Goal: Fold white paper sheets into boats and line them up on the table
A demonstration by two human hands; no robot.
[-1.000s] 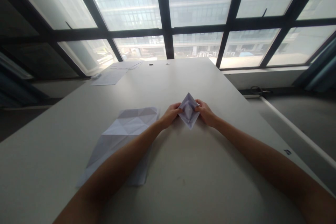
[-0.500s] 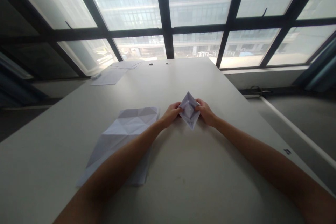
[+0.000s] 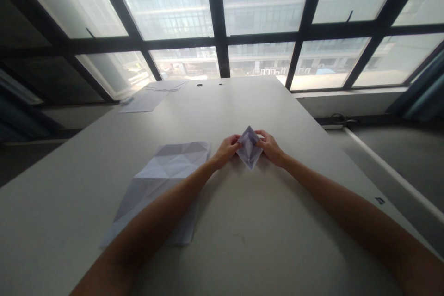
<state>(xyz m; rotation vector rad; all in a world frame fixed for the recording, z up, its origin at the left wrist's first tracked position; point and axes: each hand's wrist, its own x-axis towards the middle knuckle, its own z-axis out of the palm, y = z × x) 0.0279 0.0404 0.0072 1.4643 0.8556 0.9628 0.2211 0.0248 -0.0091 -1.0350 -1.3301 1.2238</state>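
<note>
One small piece of folded white paper (image 3: 249, 149) is held between two hands, over the middle of a white table (image 3: 277, 226), somewhat right of centre in the scene. It looks like a diamond, with one point toward the far side and one toward the near side; its left and right corners lie at the hands. Creased flaps slope in toward a narrow, paler fold that runs down the middle, and the paper is shaded grey-lilac in places. Whether it touches the table is hard to tell.

The left hand (image 3: 226, 150) grips the left corner, its thumb at the front and its fingers partly hidden behind. The right hand (image 3: 272, 149) pinches the right side, thumb laid over the front face, with the index finger arched apart from it beyond the far right edge; how its other fingers lie cannot be told. Both forearms reach in from the near corners and converge on the paper, wrists low. The left forearm (image 3: 173, 199) passes over a larger creased sheet (image 3: 166, 159) on the left. More papers (image 3: 142, 101) lie at the far left.
</note>
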